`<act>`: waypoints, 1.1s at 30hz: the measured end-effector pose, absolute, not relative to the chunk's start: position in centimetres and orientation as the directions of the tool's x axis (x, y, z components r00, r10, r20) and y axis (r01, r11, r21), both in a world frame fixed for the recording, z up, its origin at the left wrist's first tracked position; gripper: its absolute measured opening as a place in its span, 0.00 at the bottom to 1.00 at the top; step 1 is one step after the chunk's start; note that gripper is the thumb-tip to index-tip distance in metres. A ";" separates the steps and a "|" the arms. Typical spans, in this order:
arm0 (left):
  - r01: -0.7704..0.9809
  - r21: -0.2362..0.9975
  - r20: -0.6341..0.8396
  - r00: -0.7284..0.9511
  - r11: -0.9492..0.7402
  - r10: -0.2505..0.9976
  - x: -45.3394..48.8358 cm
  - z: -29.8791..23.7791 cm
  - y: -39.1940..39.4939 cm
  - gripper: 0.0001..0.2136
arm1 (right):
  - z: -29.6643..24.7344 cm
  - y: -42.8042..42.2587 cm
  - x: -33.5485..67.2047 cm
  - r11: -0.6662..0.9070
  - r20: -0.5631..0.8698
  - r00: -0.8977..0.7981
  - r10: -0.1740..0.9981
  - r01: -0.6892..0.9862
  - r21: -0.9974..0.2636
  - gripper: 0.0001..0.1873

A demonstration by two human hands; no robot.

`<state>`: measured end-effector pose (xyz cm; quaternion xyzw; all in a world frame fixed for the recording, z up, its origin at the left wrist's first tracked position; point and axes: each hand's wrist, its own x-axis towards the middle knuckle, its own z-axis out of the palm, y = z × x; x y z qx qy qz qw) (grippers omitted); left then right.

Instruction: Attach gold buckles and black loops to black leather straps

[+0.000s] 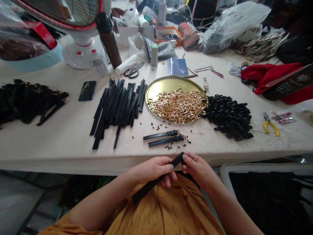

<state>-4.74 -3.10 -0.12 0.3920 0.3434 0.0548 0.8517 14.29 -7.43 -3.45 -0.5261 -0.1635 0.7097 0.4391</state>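
A black leather strap (151,186) slants across my lap, just off the table's front edge. My left hand (160,169) is closed around its middle, thumb on top. At the strap's upper end, my right hand (192,163) pinches the tip between thumb and fingers. Beyond my hands lie two finished-looking black straps with gold buckles (166,140). A gold round tray (158,85) holds a heap of small gold buckles (179,106). Left of it is a pile of loose black straps (119,107); right of it, a mound of small black loops (228,116).
A dark phone (87,90), scissors (134,70) and a blue booklet (177,67) lie farther back. Yellow-handled pliers (271,125) are at the right. A fan (80,49) and a tall bottle (109,40) stand back left. A white bin (225,173) sits below the table, right.
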 end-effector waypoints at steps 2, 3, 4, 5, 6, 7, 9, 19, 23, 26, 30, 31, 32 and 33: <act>0.186 0.727 -0.557 0.723 0.661 0.410 -4.4 -0.6 -3.0 0.11 | -3.3 -7.5 14.1 -0.518 -0.589 -0.017 0.808 -0.498 -0.696 0.14; 0.163 0.723 -0.564 0.701 0.672 0.436 -4.3 -0.8 -3.0 0.11 | -3.2 -7.5 14.1 -0.496 -0.583 0.001 0.812 -0.526 -0.691 0.14; 0.128 0.708 -0.569 0.686 0.694 0.454 -4.4 -0.9 -3.0 0.11 | -3.1 -7.5 14.1 -0.481 -0.578 0.007 0.816 -0.548 -0.685 0.14; 0.088 0.688 -0.569 0.682 0.721 0.460 -4.5 -0.9 -3.0 0.11 | -3.0 -7.5 14.2 -0.474 -0.575 0.001 0.818 -0.564 -0.676 0.14; 0.052 0.663 -0.567 0.686 0.746 0.456 -4.6 -0.9 -3.0 0.12 | -2.9 -7.5 14.2 -0.473 -0.572 -0.011 0.820 -0.575 -0.667 0.15; 0.023 0.637 -0.564 0.695 0.770 0.446 -4.7 -0.9 -3.0 0.12 | -2.8 -7.5 14.2 -0.472 -0.569 -0.019 0.822 -0.583 -0.661 0.15; -0.013 0.584 -0.562 0.715 0.811 0.416 -4.7 -0.6 -3.2 0.13 | -2.8 -7.6 14.2 -0.470 -0.571 -0.019 0.821 -0.591 -0.656 0.16; 0.035 0.619 -0.568 0.710 0.785 0.416 -4.2 -0.4 -4.6 0.13 | -4.0 -8.6 13.4 -0.428 -0.554 0.034 0.832 -0.596 -0.679 0.11; 0.174 0.719 -0.587 0.671 0.673 0.454 -3.8 -0.5 -5.0 0.11 | -4.1 -8.8 12.9 -0.439 -0.596 0.031 0.802 -0.647 -0.623 0.12; 0.261 0.774 -0.582 0.653 0.577 0.485 -3.8 -0.4 -5.1 0.10 | -3.9 -9.0 12.8 -0.452 -0.622 0.018 0.783 -0.670 -0.588 0.14; 0.296 0.795 -0.571 0.660 0.529 0.488 -3.9 -0.3 -5.1 0.09 | -3.5 -9.3 12.9 -0.477 -0.617 -0.017 0.787 -0.651 -0.591 0.16; 0.305 0.797 -0.571 0.664 0.522 0.483 -3.9 -0.3 -5.1 0.09 | -3.5 -9.3 12.9 -0.481 -0.617 -0.023 0.787 -0.648 -0.590 0.15; 0.317 0.798 -0.572 0.665 0.513 0.479 -3.8 -0.2 -5.1 0.10 | -3.6 -9.3 13.0 -0.480 -0.617 -0.025 0.787 -0.653 -0.586 0.15; 0.328 0.799 -0.575 0.663 0.504 0.480 -3.8 -0.1 -5.1 0.10 | -3.7 -9.2 13.0 -0.471 -0.615 -0.023 0.788 -0.666 -0.578 0.14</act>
